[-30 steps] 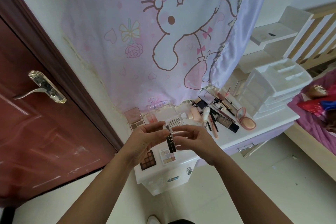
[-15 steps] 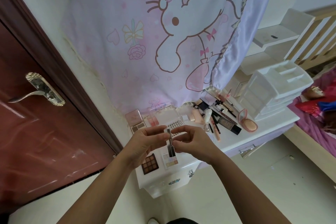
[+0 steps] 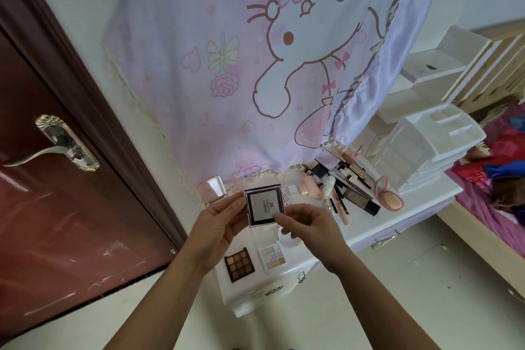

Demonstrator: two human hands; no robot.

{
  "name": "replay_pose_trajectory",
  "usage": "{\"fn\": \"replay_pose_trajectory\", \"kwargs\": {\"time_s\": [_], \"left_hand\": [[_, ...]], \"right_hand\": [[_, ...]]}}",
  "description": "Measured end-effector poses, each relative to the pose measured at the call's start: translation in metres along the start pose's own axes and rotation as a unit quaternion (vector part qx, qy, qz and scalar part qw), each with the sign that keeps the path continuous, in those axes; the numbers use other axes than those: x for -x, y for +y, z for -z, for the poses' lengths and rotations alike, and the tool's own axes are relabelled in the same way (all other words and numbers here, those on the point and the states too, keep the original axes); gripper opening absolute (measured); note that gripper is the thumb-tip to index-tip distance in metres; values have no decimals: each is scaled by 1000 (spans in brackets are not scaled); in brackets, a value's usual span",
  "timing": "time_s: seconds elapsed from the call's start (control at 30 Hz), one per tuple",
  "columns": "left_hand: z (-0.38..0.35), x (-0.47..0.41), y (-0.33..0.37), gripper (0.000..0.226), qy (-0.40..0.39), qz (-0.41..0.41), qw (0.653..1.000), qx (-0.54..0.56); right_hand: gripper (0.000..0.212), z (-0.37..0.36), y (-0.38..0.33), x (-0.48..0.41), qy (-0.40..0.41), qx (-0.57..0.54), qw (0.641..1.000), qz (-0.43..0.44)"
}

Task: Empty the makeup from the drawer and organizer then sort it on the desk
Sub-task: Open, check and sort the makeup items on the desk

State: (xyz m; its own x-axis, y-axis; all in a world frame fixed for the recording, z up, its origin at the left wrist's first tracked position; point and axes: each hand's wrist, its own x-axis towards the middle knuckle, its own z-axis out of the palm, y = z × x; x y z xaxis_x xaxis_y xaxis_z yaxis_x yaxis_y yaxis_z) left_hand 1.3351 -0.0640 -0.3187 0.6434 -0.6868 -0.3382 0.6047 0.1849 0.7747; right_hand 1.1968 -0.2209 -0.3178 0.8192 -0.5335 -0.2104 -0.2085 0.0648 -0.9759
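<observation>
A white bench stands under a pink cartoon curtain. Nearest, at six o'clock, the left hand and right hand pinch a square compact between narrowed fingers, above two eyeshadow palettes. At two o'clock lie piled cosmetics, then the white organizer.

Organizer at desk right; palettes front-left; makeup pile btwn.

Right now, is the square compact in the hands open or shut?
Shut, it seems: the square compact shows only its flat printed face, no raised lid, pinched between left hand and right hand.
</observation>
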Motion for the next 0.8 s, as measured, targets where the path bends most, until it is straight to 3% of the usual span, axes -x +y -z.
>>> {"fn": "replay_pose_trajectory", "kwargs": {"time_s": [0.13,0.27,0.33,0.53,0.8], "left_hand": [[3,-2,-10,38,16,-7,998,-68],[2,-2,-16,49,-28,-2,998,-64],[-1,-4,-18,55,-20,-5,998,-59],[-16,-15,-21,44,20,-7,998,-58],[-48,-32,-25,47,27,-29,997,-66]], "right_hand": [[17,-16,3,1,84,90,989,77],[26,-22,8,0,94,129,982,104],[26,-20,9,-1,79,119,985,100],[28,-2,8,-14,-24,104,992,65],[41,46,-3,-44,-136,-91,986,-37]]}}
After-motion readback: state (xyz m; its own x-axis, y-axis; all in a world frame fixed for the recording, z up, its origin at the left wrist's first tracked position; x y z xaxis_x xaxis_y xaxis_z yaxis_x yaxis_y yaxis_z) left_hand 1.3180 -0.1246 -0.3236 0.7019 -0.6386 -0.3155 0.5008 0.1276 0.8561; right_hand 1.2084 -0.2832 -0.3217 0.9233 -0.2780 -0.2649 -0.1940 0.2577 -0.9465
